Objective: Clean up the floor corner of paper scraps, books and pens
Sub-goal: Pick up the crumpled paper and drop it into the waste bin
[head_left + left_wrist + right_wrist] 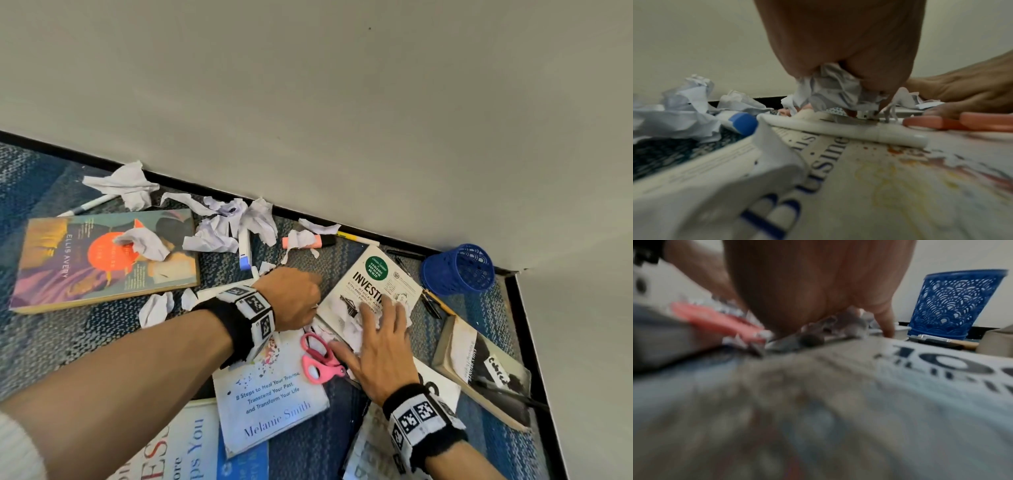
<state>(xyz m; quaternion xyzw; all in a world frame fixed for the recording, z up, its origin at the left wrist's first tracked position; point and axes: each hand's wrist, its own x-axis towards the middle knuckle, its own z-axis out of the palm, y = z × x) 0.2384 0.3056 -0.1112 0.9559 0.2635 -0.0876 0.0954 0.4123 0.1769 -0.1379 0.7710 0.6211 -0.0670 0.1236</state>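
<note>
My left hand [308, 305] is a fist low over the carpet and grips a wad of crumpled paper scraps [834, 91]. My right hand [380, 329] lies with spread fingers on more scraps [354, 330] on top of the white investing book [373, 274]. Loose scraps [222, 226] are strewn along the wall. A colourful book [102, 260] lies at the left and a pale blue-lettered book [270, 394] under my left wrist. A blue-capped marker [245, 250], a pink highlighter [310, 241] and a yellow pen [356, 237] lie near the baseboard.
Pink scissors [318, 356] lie between my hands. A blue mesh cup [459, 270] stands in the corner, with a pencil [438, 303] and black pens [404, 253] beside it. Another book [479, 370] lies along the right baseboard. More books overlap near me.
</note>
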